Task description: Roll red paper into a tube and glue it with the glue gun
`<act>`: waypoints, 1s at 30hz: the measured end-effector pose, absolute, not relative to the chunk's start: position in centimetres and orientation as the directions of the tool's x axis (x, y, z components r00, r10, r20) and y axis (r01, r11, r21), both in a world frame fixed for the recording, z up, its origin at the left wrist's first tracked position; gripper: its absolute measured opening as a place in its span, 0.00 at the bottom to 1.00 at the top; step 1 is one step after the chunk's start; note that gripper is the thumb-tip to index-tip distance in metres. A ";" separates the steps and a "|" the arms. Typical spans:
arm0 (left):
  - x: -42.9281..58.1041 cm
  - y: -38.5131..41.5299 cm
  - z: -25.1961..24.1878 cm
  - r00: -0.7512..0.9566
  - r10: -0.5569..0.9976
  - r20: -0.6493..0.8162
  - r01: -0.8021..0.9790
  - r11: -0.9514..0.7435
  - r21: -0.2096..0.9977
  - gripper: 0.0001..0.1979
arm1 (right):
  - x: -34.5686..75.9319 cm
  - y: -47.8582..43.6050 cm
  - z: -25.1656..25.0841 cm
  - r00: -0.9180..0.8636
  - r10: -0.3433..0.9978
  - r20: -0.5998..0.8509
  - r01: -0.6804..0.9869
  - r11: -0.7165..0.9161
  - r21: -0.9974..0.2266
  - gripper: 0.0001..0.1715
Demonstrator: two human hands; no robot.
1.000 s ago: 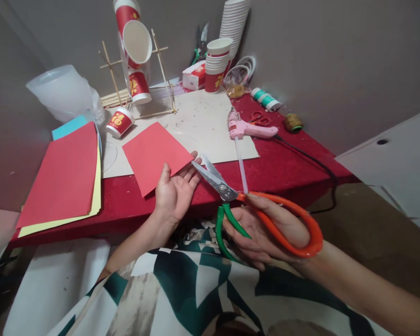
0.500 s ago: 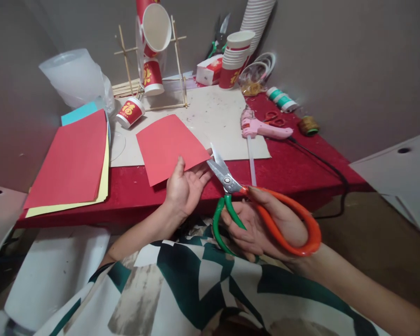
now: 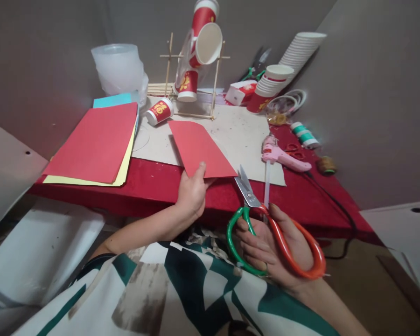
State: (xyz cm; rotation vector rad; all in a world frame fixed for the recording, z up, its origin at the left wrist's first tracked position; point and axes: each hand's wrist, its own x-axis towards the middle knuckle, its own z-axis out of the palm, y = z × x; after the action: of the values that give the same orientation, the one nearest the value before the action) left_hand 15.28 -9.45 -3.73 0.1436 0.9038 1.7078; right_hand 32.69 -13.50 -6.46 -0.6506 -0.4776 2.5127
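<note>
My left hand (image 3: 193, 189) pinches a sheet of red paper (image 3: 205, 151) at its near edge, thumb on top and the other fingers hidden beneath. The sheet is tilted above the board. In my right hand (image 3: 271, 242) is a pair of scissors (image 3: 249, 195) with one orange and one green handle loop. Their blades are slightly parted, and the tips meet the right corner of the red paper. My thumb presses at the orange loop while my fingers curl through the green one.
Left lies a stack of coloured paper (image 3: 94, 142). Behind the grey board (image 3: 245, 135) stands a stick frame with paper cups (image 3: 199, 51); a loose cup (image 3: 160, 111) lies nearby. A pink glue gun (image 3: 283, 156), cup stacks (image 3: 269, 88) and thread spools (image 3: 304, 135) are on the right.
The view has swung, shifting the table scene rightward. My left hand has turned over and closed on the paper's near edge. The scissor blades are closer together at the paper's corner.
</note>
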 end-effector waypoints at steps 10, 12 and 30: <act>13.7 -9.0 -4.4 -0.417 0.898 0.141 -0.375 -0.311 0.873 0.12 | 32.5 -14.1 -8.3 -0.861 0.471 -0.190 -0.331 -0.804 -0.494 0.46; 12.7 -8.1 -3.4 -0.457 0.863 0.217 -0.256 -0.361 0.897 0.13 | 32.2 -14.2 -8.7 -0.876 0.461 -0.142 -0.318 -0.773 -0.549 0.48; 1.0 -12.0 -4.2 0.528 0.814 0.241 0.800 -0.573 0.181 0.33 | 39.8 -11.3 -1.9 -0.346 0.938 -0.031 -0.237 -0.119 -0.964 0.23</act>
State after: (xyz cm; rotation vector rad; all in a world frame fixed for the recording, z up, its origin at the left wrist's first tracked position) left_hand 1.04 -12.01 -4.22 2.7042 1.4285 0.4662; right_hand 39.78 -11.27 -1.88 -0.8840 -1.2155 1.6282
